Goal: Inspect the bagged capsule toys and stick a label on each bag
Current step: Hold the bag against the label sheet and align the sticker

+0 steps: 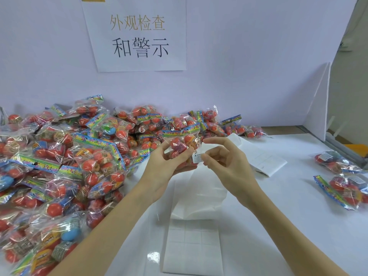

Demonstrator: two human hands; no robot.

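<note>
My left hand [165, 168] holds a clear bag of red capsule toys [182, 143] up over the middle of the table, thumb on its front. A small white warning label [196, 157] sits at the bag's lower right edge, between my left thumb and my right fingertips. My right hand [225, 162] pinches that label with thumb and forefinger. Whether the label is stuck to the bag I cannot tell. Below my hands lies a white label sheet [193, 248] with a grid of peel-off squares.
A big heap of bagged capsule toys [65, 166] covers the left half of the white table. Two bags [342, 176] lie apart at the right edge. More label backing sheets [264, 156] lie behind my right hand. A paper sign [139, 36] hangs on the back wall.
</note>
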